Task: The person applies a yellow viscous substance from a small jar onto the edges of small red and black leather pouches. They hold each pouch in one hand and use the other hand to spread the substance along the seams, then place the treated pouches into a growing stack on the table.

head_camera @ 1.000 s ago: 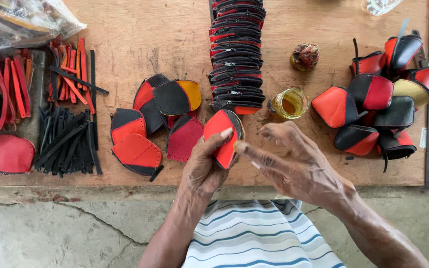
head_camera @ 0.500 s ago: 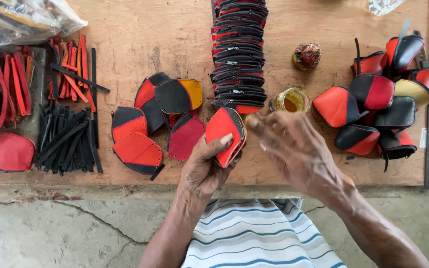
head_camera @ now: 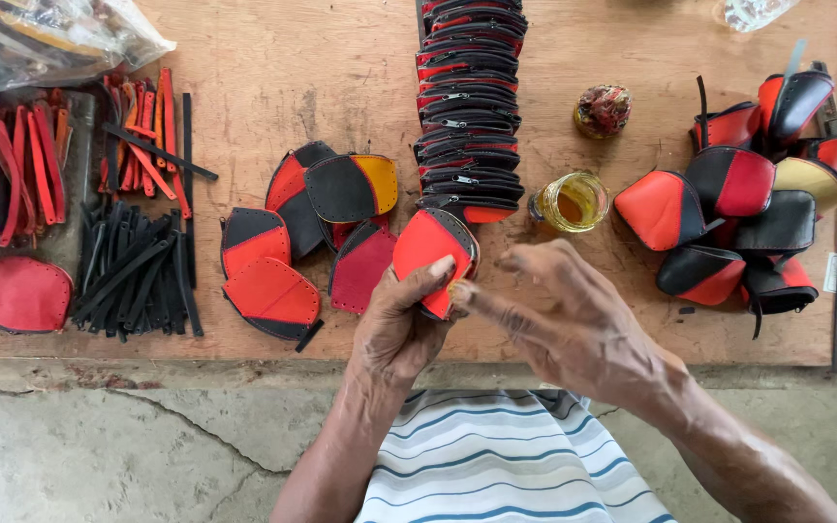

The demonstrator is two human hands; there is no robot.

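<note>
My left hand (head_camera: 401,329) grips a red leather pouch piece (head_camera: 426,254) with a black stitched edge, held upright over the front of the wooden table (head_camera: 341,77). My right hand (head_camera: 573,324) is beside it, with a fingertip touching the lower right edge of the piece and the other fingers spread. A small glass jar of yellow liquid (head_camera: 570,201) stands just beyond the right hand. Whether the right fingertip carries anything I cannot tell.
Flat red and black cut pieces (head_camera: 293,242) lie left of the hands. A long row of zippered parts (head_camera: 467,107) runs up the middle. Finished pouches (head_camera: 748,203) pile at the right. Black strips (head_camera: 138,276), red strips (head_camera: 138,145) and a plastic bag (head_camera: 41,39) sit left.
My right hand has pulled back from near the jar toward the held piece, and its fingertip now touches the piece's edge. The left hand has kept its grip.
</note>
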